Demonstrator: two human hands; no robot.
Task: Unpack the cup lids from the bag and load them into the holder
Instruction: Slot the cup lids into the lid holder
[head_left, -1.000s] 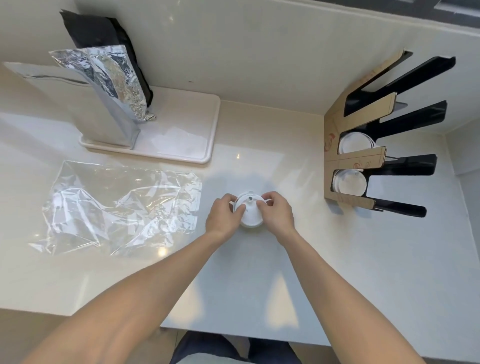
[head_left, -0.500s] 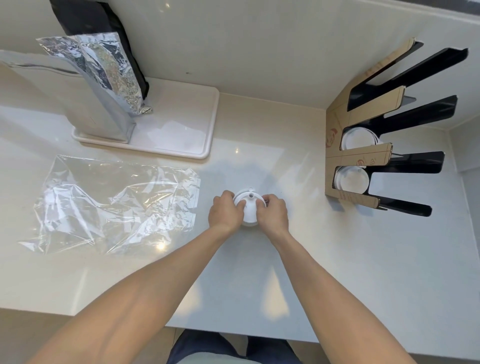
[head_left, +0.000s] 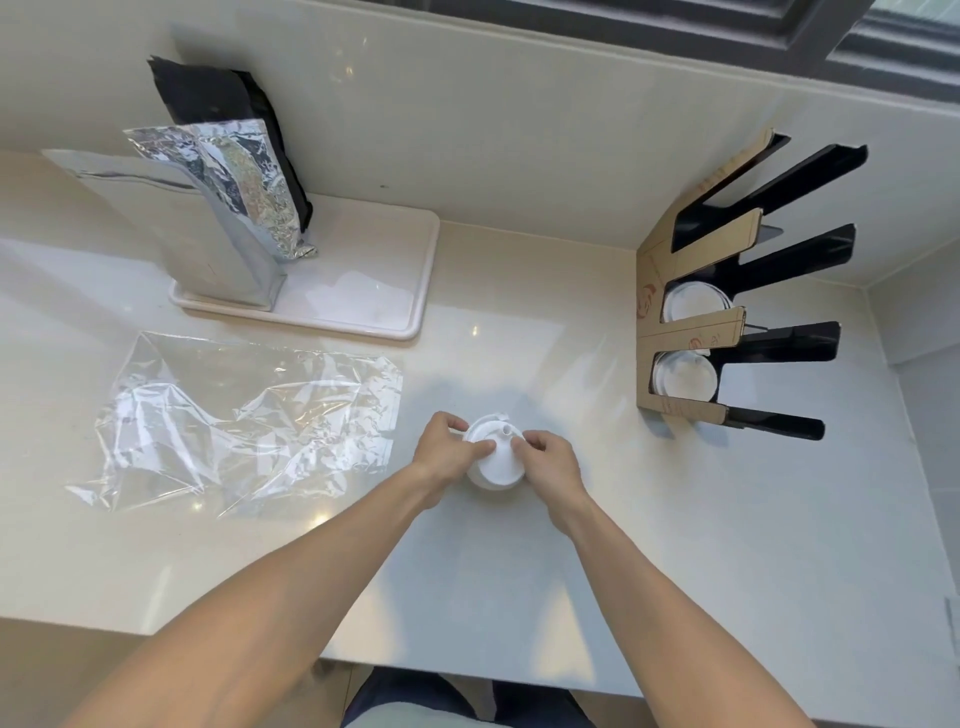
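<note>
The cardboard-fronted lid holder (head_left: 691, 332) stands on the counter (head_left: 727, 545) at the right, against the wall, with black dividers fanning out behind its front panel. Its two lower slots each hold white cup lids (head_left: 684, 378), seen end-on as round white discs; the upper slots show only dark interior. How many lids sit in each slot cannot be made out.

On the far left, a white tray (head_left: 363, 280) carries three upright pouches: a plain silver pouch (head_left: 171, 228) in front, a crinkled foil pouch (head_left: 244, 176) leaning behind it, and a black pouch (head_left: 218, 104) at the back. Their contents are not visible. The rest of the tray is bare.

A clear plastic bag (head_left: 244, 421) lies flat and crumpled on the counter, left of the hands, with nothing visible inside.

In the middle of the counter, a stack of white lids (head_left: 496, 465) sits between both hands. The left hand (head_left: 447, 452) is closed around the stack's left side, thumb resting on the top lid. The right hand (head_left: 548, 460) pinches at the top lid's right edge near the small raised spout. The stack is well apart from the holder and just right of the bag's edge.

The fingers cover much of the stack's sides, so its height is unclear. Both forearms reach in from the bottom edge.
</note>
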